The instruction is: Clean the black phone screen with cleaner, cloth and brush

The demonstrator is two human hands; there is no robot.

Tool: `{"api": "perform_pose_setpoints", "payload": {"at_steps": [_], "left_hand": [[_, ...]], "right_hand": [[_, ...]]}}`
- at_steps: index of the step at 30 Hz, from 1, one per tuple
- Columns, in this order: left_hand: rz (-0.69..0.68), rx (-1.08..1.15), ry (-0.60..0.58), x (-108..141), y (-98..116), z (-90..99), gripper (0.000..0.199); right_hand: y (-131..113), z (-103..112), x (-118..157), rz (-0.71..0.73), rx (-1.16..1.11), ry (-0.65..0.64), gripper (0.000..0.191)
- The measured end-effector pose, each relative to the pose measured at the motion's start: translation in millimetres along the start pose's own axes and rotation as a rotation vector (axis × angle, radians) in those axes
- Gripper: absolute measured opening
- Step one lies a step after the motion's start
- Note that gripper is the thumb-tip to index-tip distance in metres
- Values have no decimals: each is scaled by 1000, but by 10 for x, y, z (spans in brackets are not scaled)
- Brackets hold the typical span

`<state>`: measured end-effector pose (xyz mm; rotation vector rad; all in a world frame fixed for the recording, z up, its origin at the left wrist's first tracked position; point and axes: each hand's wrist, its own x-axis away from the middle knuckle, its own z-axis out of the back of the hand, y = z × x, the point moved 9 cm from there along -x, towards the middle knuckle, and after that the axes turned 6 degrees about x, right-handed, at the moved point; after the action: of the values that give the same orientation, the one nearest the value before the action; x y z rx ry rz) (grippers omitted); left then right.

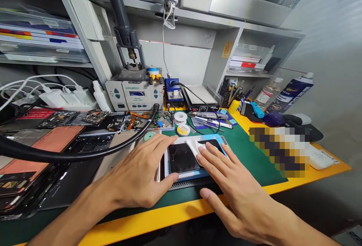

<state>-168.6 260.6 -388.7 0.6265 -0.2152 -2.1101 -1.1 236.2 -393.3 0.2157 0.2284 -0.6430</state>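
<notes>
A dark phone screen [182, 158] lies flat on a blue and white pad, which rests on a perforated metal-edged base [186, 184]. My right hand [230, 180] has its fingers spread over the right part of the screen, the fingertips pressing on a white cloth [194, 147]. The thumb is apart from the fingers. At the screen's left edge is my left hand [141, 168], fingers extended and thumb apart, its thumb tip by the lower left corner. What lies under the right fingers is partly hidden.
Stacked phone parts [42, 149] cover the left side, crossed by a thick black hose [85, 156]. A rework station [135, 96], solder spool [180, 117], round tin [183, 130] and tools [212, 116] stand behind. Bottles [268, 93] are at the back right.
</notes>
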Motion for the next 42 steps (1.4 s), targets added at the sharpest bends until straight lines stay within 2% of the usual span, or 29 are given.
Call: {"api": "perform_pose_setpoints", "payload": {"at_steps": [6,11,14,18,26,30,36,42], "left_hand": [[0,42,-9,-14,12,32,69],[49,75,-26,-9,-56,12,74],[59,80,-37,-9,-76,1,76],[68,70,-41,-18,-80,15,73],[101,62,-54,-5,-102,14,75],[91,54,-38,-19,-93,21,73],[67,42,-19,-10,-95,28,71],[40,2,-22,5,-141,-31,70]], "right_hand": [[-183,-35,-213,22,-57,-28,60],[-356,-61,-400,53,-161,-71,60],[-364,-73,-420,38,-152,-53,58],[-231,-77,-295,-9,-58,-12,55],[243,-18,148,-132,130,54,55],[327,-10,252,-179,144,52,57],[142,14,213,-186,132,63,59],[-217,-31,8,-141,-62,25,57]]}}
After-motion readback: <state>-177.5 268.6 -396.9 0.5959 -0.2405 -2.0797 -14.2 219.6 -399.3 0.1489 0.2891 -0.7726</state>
